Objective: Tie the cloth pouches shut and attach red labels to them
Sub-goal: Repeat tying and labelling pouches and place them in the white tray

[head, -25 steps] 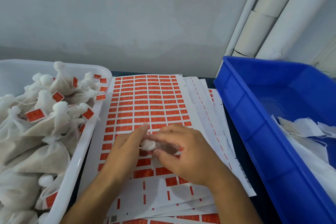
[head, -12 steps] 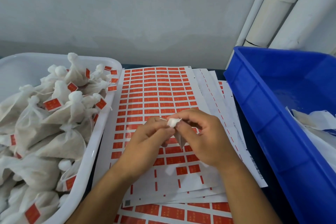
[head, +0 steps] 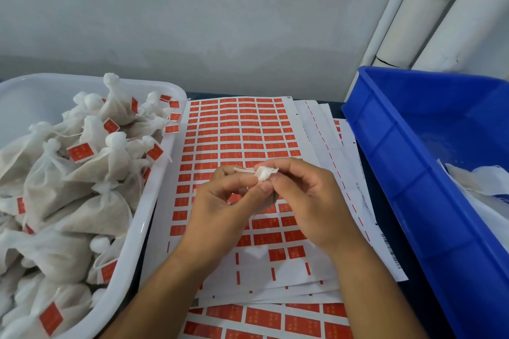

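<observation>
Pouch top (head: 264, 173): pinched by left hand (head: 220, 209) and right hand (head: 308, 201), now raised off label sheet (head: 242, 129) | tying looks underway; label pending | white tub (head: 154, 201): finished pouches.

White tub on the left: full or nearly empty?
Full. The white tub is heaped above its rim with tied cloth pouches, many carrying red labels.

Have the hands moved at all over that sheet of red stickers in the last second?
Yes. The hands have lifted up and away from the person along the label sheet, nearer its full rows, with the small white pouch top pinched between them.
</observation>
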Action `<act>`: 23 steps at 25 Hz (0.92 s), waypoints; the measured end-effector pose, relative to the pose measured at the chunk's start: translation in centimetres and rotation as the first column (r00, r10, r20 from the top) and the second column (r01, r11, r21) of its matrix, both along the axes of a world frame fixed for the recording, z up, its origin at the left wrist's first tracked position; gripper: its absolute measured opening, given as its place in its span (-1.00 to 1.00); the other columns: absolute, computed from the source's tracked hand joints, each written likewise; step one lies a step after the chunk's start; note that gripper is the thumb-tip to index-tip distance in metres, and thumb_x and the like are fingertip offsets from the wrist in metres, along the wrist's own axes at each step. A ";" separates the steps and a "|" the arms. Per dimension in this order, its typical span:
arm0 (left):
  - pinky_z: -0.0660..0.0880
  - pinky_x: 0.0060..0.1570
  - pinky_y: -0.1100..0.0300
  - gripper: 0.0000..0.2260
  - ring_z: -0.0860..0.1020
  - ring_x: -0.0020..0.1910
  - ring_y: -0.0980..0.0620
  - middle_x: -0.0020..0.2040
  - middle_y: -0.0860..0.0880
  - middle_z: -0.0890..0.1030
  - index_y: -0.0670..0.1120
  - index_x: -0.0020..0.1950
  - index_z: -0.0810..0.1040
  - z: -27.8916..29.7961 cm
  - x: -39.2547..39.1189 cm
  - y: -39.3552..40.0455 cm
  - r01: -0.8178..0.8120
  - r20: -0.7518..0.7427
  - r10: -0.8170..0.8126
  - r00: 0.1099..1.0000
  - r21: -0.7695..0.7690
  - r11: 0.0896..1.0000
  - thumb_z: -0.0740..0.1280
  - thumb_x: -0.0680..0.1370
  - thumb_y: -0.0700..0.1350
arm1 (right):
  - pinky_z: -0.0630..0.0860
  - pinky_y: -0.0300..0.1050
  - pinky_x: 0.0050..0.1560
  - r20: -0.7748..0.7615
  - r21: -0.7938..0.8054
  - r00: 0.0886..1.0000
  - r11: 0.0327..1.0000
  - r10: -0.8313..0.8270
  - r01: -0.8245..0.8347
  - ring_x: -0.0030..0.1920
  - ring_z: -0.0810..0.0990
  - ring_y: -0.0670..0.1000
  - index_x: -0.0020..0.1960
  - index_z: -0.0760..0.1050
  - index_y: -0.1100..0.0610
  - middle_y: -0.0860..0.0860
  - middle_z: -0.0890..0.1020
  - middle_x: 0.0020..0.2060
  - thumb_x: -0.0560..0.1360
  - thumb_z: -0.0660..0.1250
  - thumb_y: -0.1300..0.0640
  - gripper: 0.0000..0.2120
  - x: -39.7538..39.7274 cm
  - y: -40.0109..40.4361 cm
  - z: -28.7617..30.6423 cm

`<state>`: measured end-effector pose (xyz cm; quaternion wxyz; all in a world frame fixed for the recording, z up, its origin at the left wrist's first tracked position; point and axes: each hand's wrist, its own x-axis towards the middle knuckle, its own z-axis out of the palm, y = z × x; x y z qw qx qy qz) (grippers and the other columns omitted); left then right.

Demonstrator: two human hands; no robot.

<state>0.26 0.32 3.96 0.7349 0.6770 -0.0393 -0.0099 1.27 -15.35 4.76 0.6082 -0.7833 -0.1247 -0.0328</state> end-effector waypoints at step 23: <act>0.45 -0.24 0.56 -0.92 0.57 0.00 0.34 -0.08 0.25 0.61 0.16 -0.12 0.69 -2.1 1.1 0.2 -0.170 0.001 0.179 0.984 0.328 0.929 0.44 0.54 0.10 | 0.63 0.12 0.23 -0.520 0.263 0.854 0.952 0.004 0.155 0.19 0.65 0.10 0.06 0.68 -0.09 -0.01 0.70 0.09 0.64 0.27 -0.03 -0.80 0.8 1.1 -1.3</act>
